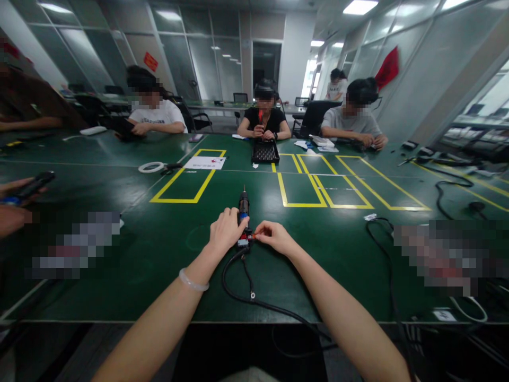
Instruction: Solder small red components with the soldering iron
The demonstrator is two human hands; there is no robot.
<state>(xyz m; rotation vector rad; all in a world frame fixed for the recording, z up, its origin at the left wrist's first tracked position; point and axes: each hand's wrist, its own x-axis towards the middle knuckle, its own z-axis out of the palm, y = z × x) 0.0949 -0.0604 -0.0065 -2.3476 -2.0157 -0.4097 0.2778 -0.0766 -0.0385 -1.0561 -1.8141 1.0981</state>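
A black tool (244,201) with a thin metal tip and a blue band lies on the green table, its tip pointing away from me. My left hand (227,229) is wrapped over its body from the left. At the tool's near end is a red and whitish part (243,241), where a black cable (227,286) comes out and curves towards me. A short lead with a ring terminal (252,295) hangs off beside the cable. My right hand (274,236) pinches a small orange-red piece at the right side of the near end; its kind is too small to make out.
Yellow tape rectangles (174,201) mark the green table (191,297). A coiled white cable (151,167) and a paper sheet (203,163) lie ahead left. Across the table a person works behind a black tray (265,152). Another person's hand (14,217) holds a black tool at left. Black cables (384,254) run at right.
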